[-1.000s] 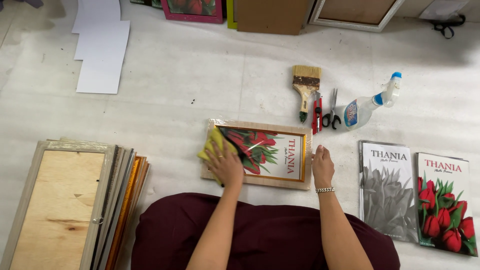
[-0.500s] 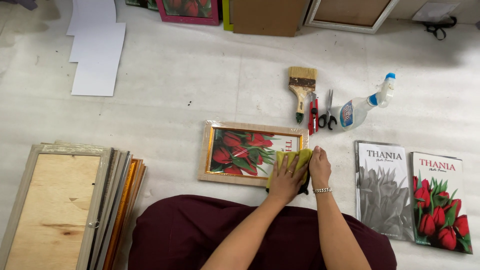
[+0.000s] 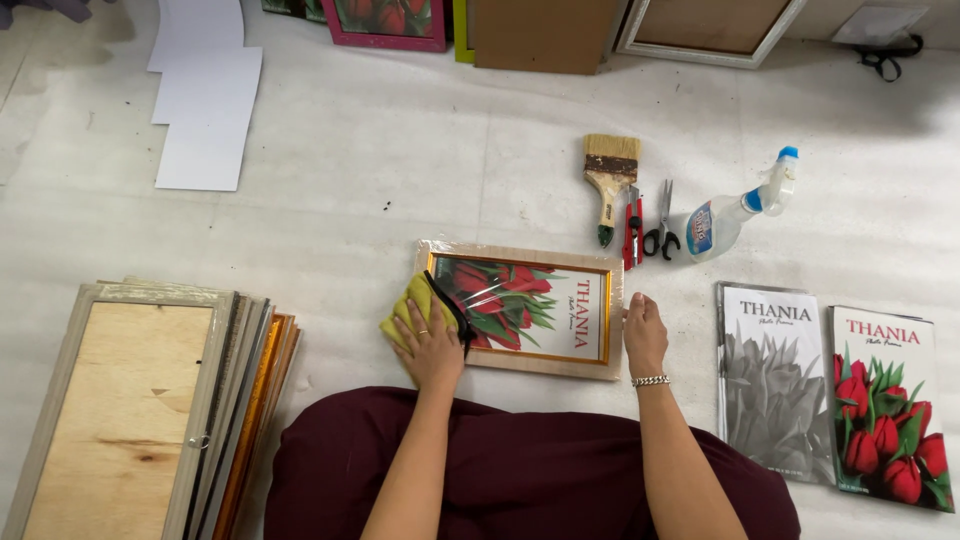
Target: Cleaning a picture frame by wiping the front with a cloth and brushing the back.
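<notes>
Head view, looking down at a pale floor (image 3: 380, 150). A wood-edged picture frame (image 3: 520, 308) with a gold inner border and a print of red tulips lies flat in front of the person's dark red lap. The left hand (image 3: 430, 345) presses a yellow cloth (image 3: 408, 305) onto the frame's left end, fingers spread flat over the cloth rather than clenched. The right hand (image 3: 644, 335) rests on the frame's right edge, fingers laid against it, steadying it without a closed grip. Just beyond the frame lie a paintbrush (image 3: 610, 180), a red utility knife (image 3: 633, 228), scissors (image 3: 662, 225) and a spray bottle (image 3: 735, 210) on its side. To the right lie 2 flower prints (image 3: 830, 390) side by side. At the left sits a stack of frames (image 3: 150, 400), back side up.
</notes>
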